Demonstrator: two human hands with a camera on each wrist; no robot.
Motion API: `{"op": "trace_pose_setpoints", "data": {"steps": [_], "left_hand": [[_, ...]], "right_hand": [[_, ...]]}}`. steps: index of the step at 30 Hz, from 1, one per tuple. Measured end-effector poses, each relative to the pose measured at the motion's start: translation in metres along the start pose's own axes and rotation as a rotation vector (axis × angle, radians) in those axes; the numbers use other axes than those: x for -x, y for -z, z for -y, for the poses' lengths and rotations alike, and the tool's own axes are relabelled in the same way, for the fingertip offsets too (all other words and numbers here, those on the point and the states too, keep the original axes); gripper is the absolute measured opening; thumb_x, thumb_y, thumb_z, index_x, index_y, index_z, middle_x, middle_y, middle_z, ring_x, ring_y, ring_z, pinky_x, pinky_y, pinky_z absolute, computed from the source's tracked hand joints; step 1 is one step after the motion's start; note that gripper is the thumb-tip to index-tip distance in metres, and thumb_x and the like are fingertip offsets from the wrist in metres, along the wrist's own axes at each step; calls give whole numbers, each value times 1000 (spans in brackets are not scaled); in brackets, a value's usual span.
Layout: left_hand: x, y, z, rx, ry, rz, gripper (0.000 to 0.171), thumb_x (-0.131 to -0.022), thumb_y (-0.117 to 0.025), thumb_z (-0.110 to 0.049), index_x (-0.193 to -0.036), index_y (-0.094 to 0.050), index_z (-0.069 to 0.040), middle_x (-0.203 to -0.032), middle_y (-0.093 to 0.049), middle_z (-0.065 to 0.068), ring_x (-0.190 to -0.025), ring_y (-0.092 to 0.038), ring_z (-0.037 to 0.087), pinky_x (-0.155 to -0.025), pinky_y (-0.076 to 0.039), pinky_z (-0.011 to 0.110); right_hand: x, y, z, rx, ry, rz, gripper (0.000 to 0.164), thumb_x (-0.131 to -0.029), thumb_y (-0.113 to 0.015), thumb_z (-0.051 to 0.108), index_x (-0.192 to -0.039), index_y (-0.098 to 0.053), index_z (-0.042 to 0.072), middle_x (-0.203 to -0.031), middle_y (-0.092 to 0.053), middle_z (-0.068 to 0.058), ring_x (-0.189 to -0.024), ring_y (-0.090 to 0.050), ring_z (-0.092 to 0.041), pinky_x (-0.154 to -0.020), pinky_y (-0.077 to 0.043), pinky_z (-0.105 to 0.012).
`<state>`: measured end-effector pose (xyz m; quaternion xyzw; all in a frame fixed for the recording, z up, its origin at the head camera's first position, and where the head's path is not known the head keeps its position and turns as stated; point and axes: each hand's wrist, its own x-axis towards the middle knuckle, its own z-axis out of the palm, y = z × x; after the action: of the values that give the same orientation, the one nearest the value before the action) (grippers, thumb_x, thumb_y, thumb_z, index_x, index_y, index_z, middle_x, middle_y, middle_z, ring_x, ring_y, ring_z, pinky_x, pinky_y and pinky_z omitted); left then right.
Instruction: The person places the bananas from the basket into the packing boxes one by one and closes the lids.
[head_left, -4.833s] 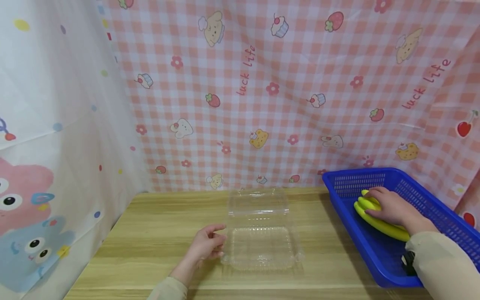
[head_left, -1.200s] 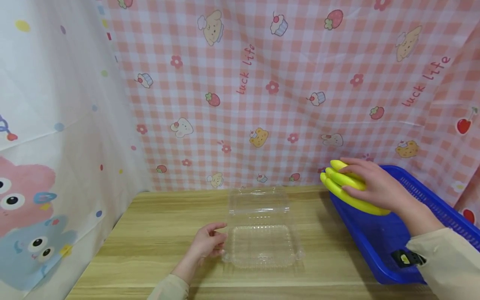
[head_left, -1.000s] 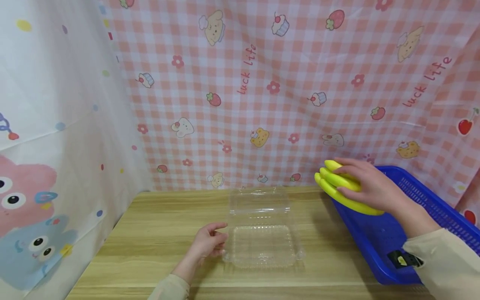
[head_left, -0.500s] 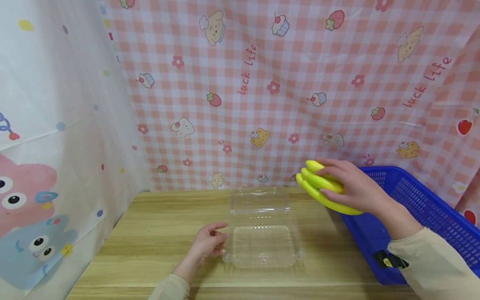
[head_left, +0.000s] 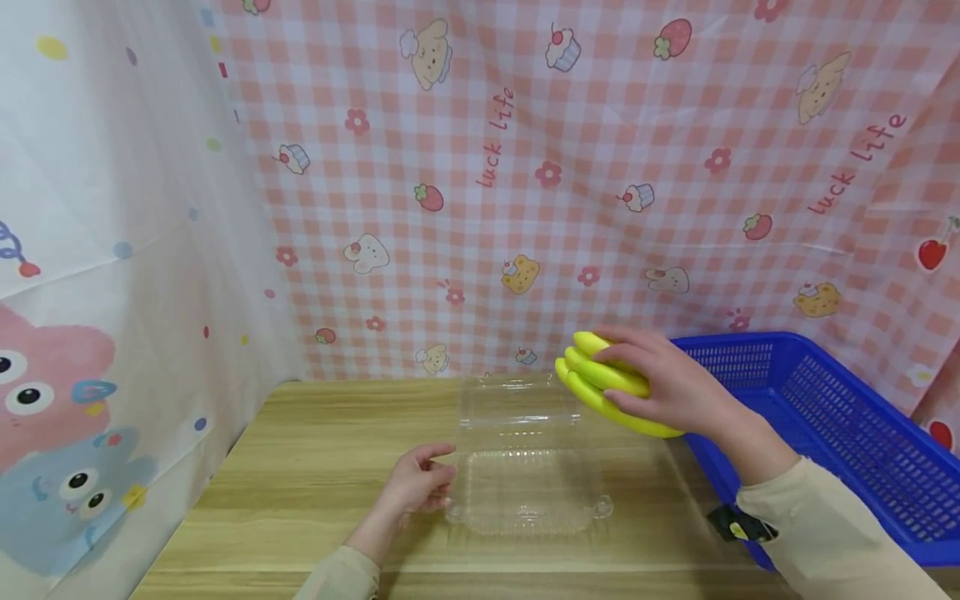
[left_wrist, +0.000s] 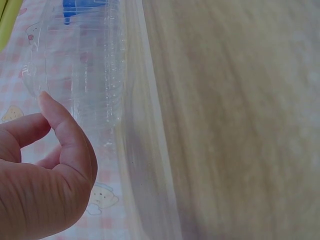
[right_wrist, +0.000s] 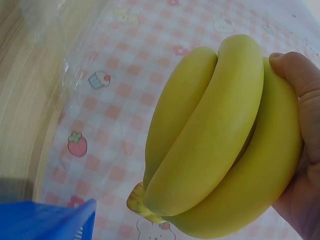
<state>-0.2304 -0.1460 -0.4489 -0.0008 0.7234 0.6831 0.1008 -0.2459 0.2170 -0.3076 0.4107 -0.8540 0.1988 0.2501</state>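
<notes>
A bunch of yellow bananas (head_left: 607,383) is gripped from above by my right hand (head_left: 667,379), in the air over the right side of the clear plastic container. In the right wrist view the bananas (right_wrist: 205,140) fill the middle, with the stem end at lower left. The hinged clear plastic container (head_left: 525,492) lies opened out on the table, lid toward the back. At its left edge is my left hand (head_left: 416,483), fingers loosely bent; in the left wrist view a fingertip of this hand (left_wrist: 60,175) appears to touch the clear rim (left_wrist: 30,80).
To the right stands a blue plastic basket (head_left: 780,400) with perforated sides. A black strap-like device (head_left: 738,525) is at my right wrist. The wooden table (head_left: 322,467) meets a pink checked cloth (head_left: 465,233) behind and a white printed cloth (head_left: 165,333) at left.
My right hand has lifted the bananas out of the blue basket and carried them left toward the container. My left hand and the container have stayed in place.
</notes>
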Motion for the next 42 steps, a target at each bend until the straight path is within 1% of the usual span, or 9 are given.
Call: {"op": "trace_pose_setpoints", "data": {"steps": [6,11,17,25,33,42], "left_hand": [[0,0,0,0,2,1,48,-94,-62,2,-139,-46,9,-86,-53,6,-66,-53,13,-55,-54,23],[-1,0,0,-2,0,1,48,-94,-62,1,-139,-46,9,-86,-53,6,-66,-53,13,-55,-54,23],[0,0,0,-3,-6,-3,48,-94,-62,1,-139,-46,9,-85,-53,6,-65,-53,12,-54,-54,22],[-1,0,0,1,-10,1,48,-93,-61,3,-138,-47,10,-85,-54,6,-65,-54,11,-54,-53,21],[1,0,-1,-8,-12,-2,48,-94,-62,1,-138,-48,9,-84,-54,5,-65,-55,11,-55,-53,22],[-1,1,-1,-36,-1,5,47,-94,-63,-1,-138,-49,8,-83,-54,4,-63,-55,10,-54,-53,21]], "right_hand": [[-4,-15,6,-13,36,8,35,-83,-77,14,-117,-68,9,-139,-54,-14,-117,-53,-33,-89,-49,-50],[-6,-29,10,-20,71,3,36,-82,-78,15,-117,-68,11,-138,-55,-12,-114,-55,-31,-84,-51,-46],[-7,-46,17,-67,124,7,36,-81,-78,16,-114,-67,9,-138,-55,-14,-114,-56,-30,-86,-51,-45],[-11,-66,29,-66,141,46,35,-81,-79,20,-112,-68,10,-138,-56,-13,-117,-56,-30,-88,-52,-43],[-16,-83,39,-81,165,94,37,-83,-78,23,-115,-67,10,-140,-54,-12,-117,-56,-30,-90,-52,-43],[-14,-104,46,-51,179,120,38,-84,-78,27,-117,-67,13,-142,-53,-10,-118,-55,-26,-91,-53,-42]]}}
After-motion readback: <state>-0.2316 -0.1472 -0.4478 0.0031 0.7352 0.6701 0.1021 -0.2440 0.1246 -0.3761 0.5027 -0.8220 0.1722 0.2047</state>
